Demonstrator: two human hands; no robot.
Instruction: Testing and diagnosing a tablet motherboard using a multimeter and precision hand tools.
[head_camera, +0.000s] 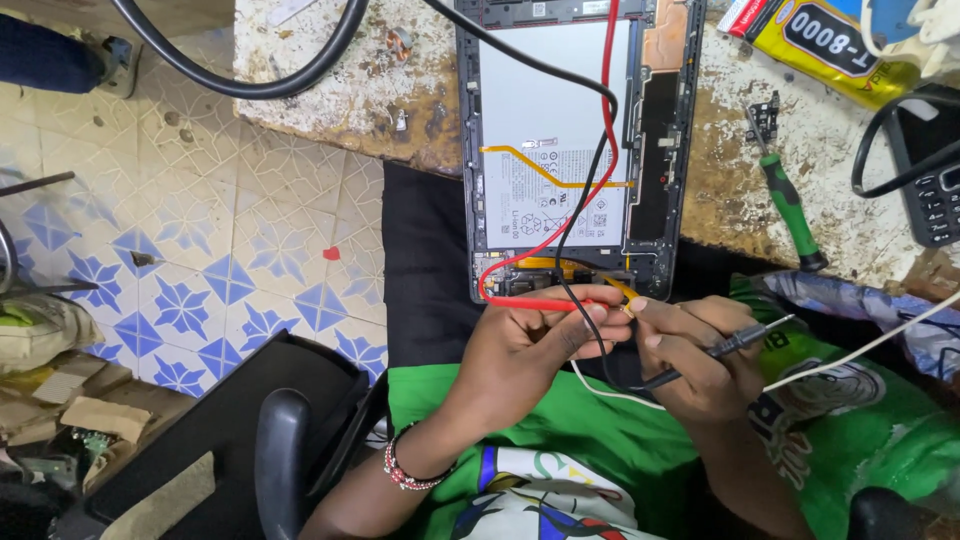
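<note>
An opened tablet (560, 150) with its back cover off lies at the worn table's edge, its white battery showing. My left hand (525, 345) pinches a red test probe (530, 302) just below the tablet's lower edge; its red lead (606, 110) loops up over the battery. My right hand (695, 355) holds a black test probe (735, 343), its metal tip pointing right, away from the tablet. The black lead (590, 190) runs up across the battery. My two thumbs nearly touch near a small yellow flex cable (622, 290) at the tablet's bottom.
A green-handled screwdriver (788, 210) lies on the table to the right of the tablet. A yellow glue tube (825, 42) and a black keypad phone (935, 195) sit at the far right. A thick black cable (250, 85) crosses the top left. A black chair arm (280, 460) is at lower left.
</note>
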